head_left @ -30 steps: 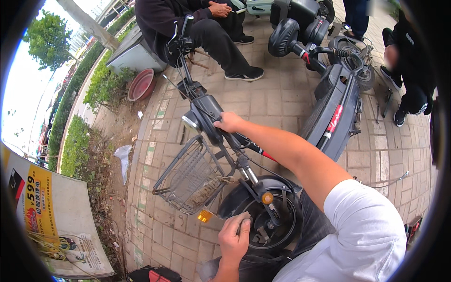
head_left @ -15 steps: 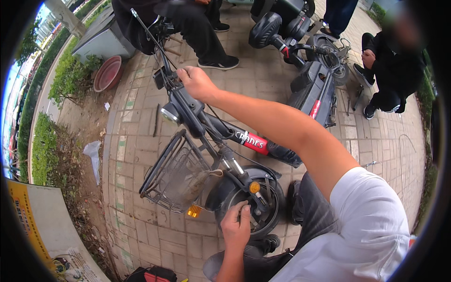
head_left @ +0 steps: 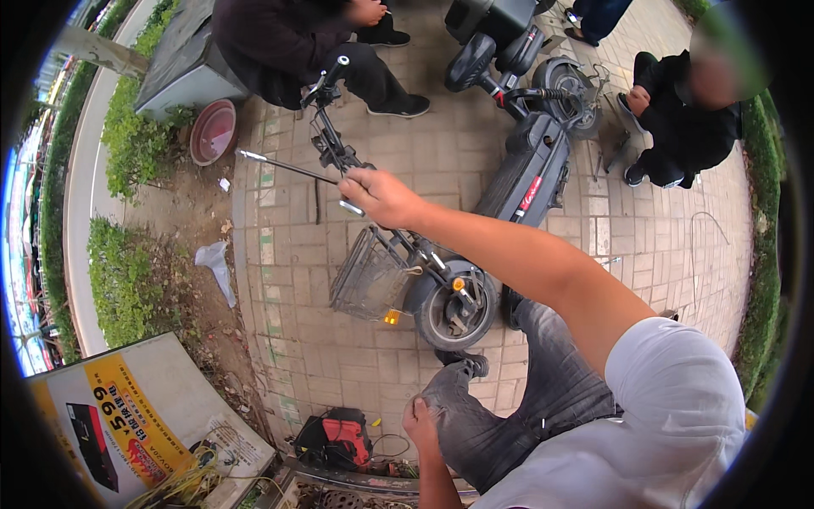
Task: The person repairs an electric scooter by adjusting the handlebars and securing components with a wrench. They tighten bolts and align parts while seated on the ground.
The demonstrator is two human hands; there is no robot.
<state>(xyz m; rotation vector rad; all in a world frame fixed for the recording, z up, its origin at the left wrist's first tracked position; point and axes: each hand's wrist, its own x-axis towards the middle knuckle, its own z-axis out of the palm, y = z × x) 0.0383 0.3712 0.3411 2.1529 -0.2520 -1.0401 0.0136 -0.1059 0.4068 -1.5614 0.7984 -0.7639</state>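
My right hand [head_left: 379, 198] reaches out across the view, its fingers closed round the crossbar of a T-handle wrench [head_left: 284, 165]. The long thin shaft points left to a silver tip, and one silver end of the crossbar shows below the hand. Beyond and below it stands a scooter with a wire front basket [head_left: 370, 273], a front wheel [head_left: 456, 314] and a turned handlebar [head_left: 326, 136]. My left hand [head_left: 420, 424] is beside my knee in grey jeans, fingers curled with the thumb against them. What it may hold is hidden.
A second scooter [head_left: 530, 170] stands farther back. One person crouches at the right [head_left: 699, 127]; another sits at the upper left [head_left: 280, 42]. A red basin [head_left: 213, 133], a red-and-black bag [head_left: 343, 439] and a printed board [head_left: 127, 407] lie along the left side and front.
My view has drawn back from the scooter. My left hand has left the front wheel for my knee. My right hand holds the wrench lower, its shaft now pointing left.
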